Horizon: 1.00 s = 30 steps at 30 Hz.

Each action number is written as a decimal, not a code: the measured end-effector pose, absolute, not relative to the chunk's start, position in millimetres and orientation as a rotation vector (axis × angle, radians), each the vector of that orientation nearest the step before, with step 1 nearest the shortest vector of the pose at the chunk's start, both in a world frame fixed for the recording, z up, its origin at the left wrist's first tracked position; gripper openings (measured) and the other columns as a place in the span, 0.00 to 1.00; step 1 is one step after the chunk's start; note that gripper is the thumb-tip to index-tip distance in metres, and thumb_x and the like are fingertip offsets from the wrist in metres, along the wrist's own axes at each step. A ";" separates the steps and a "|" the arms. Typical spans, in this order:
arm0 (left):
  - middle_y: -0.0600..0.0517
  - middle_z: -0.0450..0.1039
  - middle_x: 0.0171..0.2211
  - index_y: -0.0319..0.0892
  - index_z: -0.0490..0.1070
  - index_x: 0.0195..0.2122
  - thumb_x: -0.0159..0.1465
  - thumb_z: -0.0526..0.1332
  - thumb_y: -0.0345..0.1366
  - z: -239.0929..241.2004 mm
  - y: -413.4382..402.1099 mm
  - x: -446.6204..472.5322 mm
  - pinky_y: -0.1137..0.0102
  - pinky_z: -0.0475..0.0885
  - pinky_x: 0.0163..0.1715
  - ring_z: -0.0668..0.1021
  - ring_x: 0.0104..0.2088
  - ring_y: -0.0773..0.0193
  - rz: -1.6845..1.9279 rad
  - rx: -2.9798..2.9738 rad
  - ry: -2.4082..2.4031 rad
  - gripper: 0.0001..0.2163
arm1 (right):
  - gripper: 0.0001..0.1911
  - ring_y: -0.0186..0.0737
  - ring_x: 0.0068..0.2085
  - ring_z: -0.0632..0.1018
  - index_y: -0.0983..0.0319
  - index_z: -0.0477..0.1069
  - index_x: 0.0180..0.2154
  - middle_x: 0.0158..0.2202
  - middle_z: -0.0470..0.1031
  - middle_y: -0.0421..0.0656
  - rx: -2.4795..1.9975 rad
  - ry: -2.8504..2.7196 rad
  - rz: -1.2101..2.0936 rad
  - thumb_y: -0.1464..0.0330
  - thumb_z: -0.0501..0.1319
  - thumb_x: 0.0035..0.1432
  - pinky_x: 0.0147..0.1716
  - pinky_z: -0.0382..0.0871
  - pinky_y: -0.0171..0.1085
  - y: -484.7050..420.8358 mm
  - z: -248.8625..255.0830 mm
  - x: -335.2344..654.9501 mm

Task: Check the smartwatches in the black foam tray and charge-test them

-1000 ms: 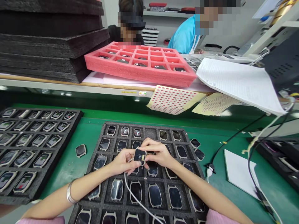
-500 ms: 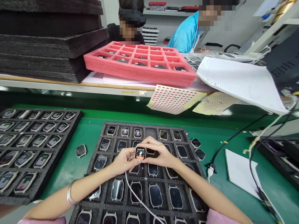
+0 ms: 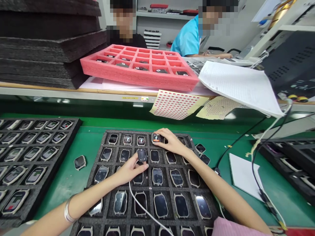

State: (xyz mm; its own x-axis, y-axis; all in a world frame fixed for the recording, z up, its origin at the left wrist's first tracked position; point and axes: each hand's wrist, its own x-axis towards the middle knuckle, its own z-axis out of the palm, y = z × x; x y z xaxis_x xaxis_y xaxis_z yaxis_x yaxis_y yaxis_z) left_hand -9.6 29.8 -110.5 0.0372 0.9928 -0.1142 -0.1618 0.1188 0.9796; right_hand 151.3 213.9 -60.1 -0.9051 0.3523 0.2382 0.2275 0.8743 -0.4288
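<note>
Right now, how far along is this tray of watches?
Two lit watches in the black foam tray's top row look done. The left hand holds a watch on a white cable; the right hand touches another lit one. Dark-screened watches below look left.

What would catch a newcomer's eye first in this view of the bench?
The big black foam tray of smartwatches fills the middle of the green bench, with the person's left hand holding a dark watch over it and the right hand on a lit watch in its top row. Behind, on the shelf, a bright pink foam tray stands out.
</note>
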 end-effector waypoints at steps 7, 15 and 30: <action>0.55 0.68 0.33 0.41 0.63 0.42 0.59 0.62 0.42 -104.1 25.7 -8.6 0.80 0.54 0.12 0.60 0.16 0.80 1.097 0.992 1.118 0.14 | 0.14 0.53 0.48 0.72 0.61 0.71 0.47 0.45 0.72 0.50 -0.590 -2.918 0.385 0.66 0.62 0.59 0.45 0.64 0.49 225.2 -49.6 180.6; 0.49 0.70 0.39 0.40 0.62 0.40 0.55 0.65 0.39 -81.5 39.5 11.5 0.80 0.63 0.10 0.69 0.18 0.76 0.957 0.918 1.110 0.16 | 0.17 0.54 0.46 0.72 0.64 0.70 0.48 0.43 0.72 0.51 -0.730 -2.885 0.353 0.66 0.64 0.56 0.44 0.66 0.48 225.9 -44.8 193.3; 0.60 0.66 0.16 0.36 0.63 0.45 0.59 0.60 0.46 -91.2 37.3 22.9 0.79 0.63 0.10 0.66 0.11 0.73 1.095 0.932 1.141 0.20 | 0.22 0.49 0.51 0.69 0.63 0.62 0.55 0.49 0.67 0.52 -0.331 -2.808 0.696 0.68 0.60 0.60 0.49 0.66 0.49 139.6 -52.9 173.8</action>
